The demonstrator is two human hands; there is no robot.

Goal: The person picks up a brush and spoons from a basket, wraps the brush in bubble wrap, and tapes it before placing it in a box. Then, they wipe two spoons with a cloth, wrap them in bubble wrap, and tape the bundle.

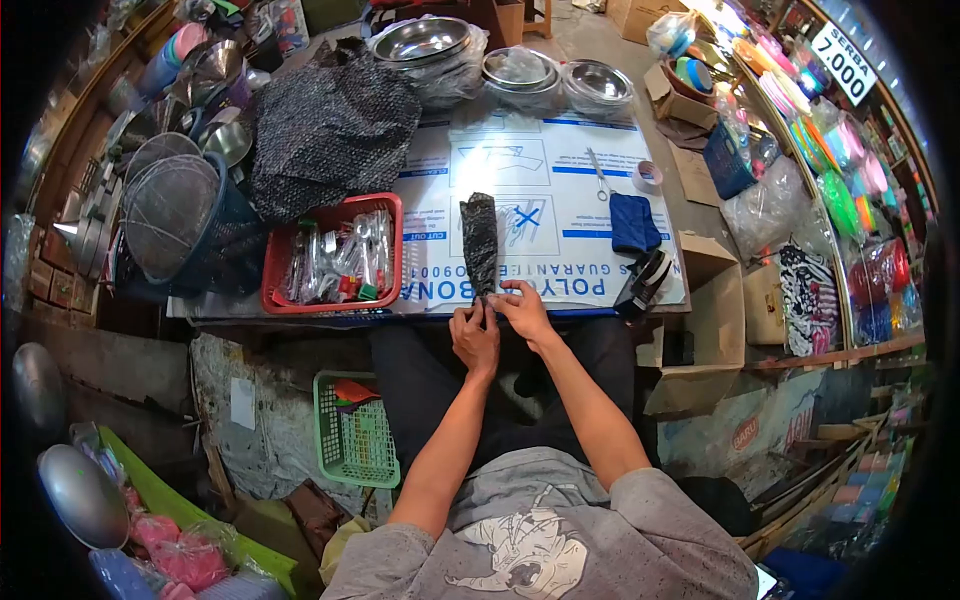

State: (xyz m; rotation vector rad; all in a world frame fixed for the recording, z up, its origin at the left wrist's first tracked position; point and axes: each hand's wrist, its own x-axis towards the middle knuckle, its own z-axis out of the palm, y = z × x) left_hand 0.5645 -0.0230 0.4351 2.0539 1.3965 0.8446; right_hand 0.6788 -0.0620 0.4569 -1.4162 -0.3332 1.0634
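Observation:
A long black wrapped bundle lies on the white printed board, its near end at the table's front edge. My left hand has its fingers closed on that near end. Beside it on the right, my right hand touches the same end with thumb and fingertips, its other fingers bent. What the bundle holds inside is hidden. To the left stands a red basket filled with small clear-wrapped items. A crumpled sheet of black bubble wrap lies behind the basket.
Scissors, a tape roll, a blue cloth and a black tape dispenser lie at the right. Metal bowls line the back. A green basket is below the table, an open cardboard box at its right.

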